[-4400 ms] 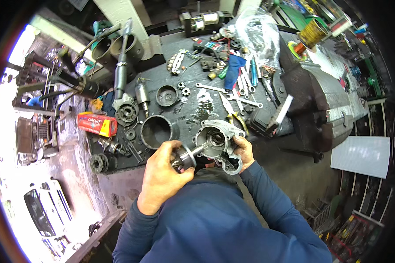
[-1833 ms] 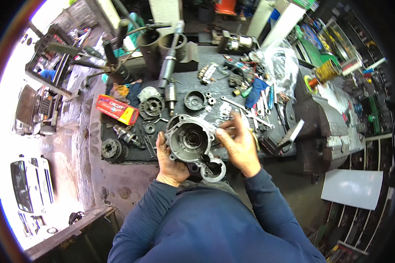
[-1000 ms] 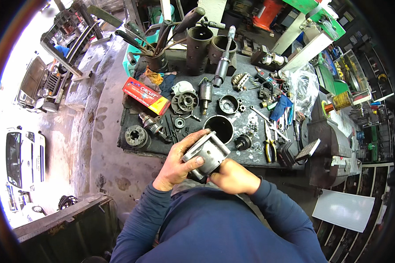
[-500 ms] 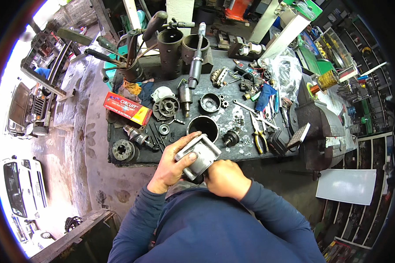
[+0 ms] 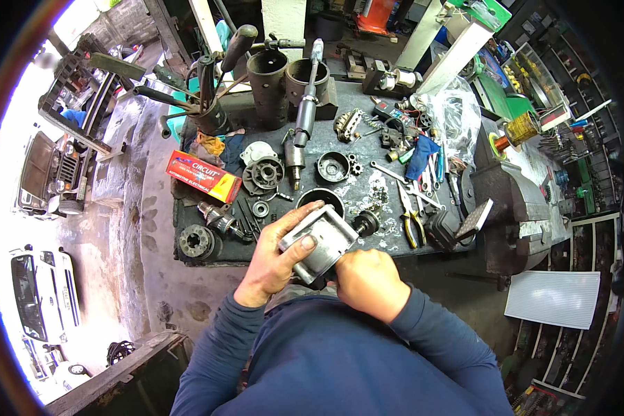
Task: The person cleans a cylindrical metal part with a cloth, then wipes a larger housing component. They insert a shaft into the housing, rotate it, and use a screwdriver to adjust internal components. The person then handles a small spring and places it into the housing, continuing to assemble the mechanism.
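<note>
My left hand (image 5: 270, 258) is wrapped round a grey cast-metal housing (image 5: 326, 241), thumb across its near face and fingers over the far side. The housing is held tilted above the table's near edge, in front of my body. My right hand (image 5: 371, 281) is closed in a fist against the housing's lower right side; what it grips, if anything, is hidden. Just beyond the housing, partly covered by it, stands an open dark cylinder (image 5: 324, 196). A dark round part with a shaft (image 5: 366, 222) lies to its right.
On the dark worktable are a red and yellow box (image 5: 202, 176), a round finned metal part (image 5: 263, 175), a metal cup (image 5: 333, 165), yellow-handled pliers (image 5: 414, 225) and several wrenches. Tall metal cylinders (image 5: 267, 87) stand at the back. A large vise (image 5: 516, 215) is at the right.
The housing has turned slightly, showing more of its recessed face, and moved a little right. My right fist has shifted right with it. My left hand keeps its hold.
</note>
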The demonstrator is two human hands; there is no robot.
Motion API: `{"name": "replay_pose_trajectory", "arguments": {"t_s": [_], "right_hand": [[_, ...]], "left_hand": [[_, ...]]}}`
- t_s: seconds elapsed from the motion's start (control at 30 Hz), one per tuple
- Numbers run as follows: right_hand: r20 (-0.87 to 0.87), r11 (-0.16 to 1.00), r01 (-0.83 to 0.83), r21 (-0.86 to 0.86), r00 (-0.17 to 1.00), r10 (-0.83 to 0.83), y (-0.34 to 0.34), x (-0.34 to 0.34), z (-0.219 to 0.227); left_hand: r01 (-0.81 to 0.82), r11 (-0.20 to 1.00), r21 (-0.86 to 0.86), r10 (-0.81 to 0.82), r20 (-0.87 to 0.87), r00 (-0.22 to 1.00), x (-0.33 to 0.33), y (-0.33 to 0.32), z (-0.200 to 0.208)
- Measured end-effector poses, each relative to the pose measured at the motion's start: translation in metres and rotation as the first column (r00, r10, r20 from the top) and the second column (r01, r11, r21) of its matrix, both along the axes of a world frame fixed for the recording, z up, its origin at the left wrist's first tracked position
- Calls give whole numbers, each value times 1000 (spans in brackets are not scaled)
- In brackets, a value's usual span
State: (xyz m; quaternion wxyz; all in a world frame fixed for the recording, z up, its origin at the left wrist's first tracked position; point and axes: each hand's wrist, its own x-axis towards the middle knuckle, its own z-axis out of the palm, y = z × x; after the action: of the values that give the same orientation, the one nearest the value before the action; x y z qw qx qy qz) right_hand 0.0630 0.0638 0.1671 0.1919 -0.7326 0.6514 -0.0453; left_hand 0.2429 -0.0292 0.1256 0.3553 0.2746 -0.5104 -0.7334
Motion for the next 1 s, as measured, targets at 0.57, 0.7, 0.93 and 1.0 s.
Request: {"name": "replay_pose_trajectory", "arguments": {"t_s": [0.57, 0.7, 0.93, 1.0], "right_hand": [[791, 847, 218, 486, 302, -532, 16, -95, 4], [795, 792, 109, 601, 21, -606, 5, -96, -48], [465, 867, -290, 406, -751, -469, -15, -77, -93], [391, 908, -299, 293, -829, -399, -5, -94, -94]], "left_hand": [[-74, 706, 705, 469, -387, 794, -3, 1, -21], [-62, 685, 726, 444, -349, 825, -14, 1, -21], [-27, 792, 610, 239, -268, 933, -75, 5, -21], [21, 824, 566, 146, -249, 957, -95, 4, -20]]}}
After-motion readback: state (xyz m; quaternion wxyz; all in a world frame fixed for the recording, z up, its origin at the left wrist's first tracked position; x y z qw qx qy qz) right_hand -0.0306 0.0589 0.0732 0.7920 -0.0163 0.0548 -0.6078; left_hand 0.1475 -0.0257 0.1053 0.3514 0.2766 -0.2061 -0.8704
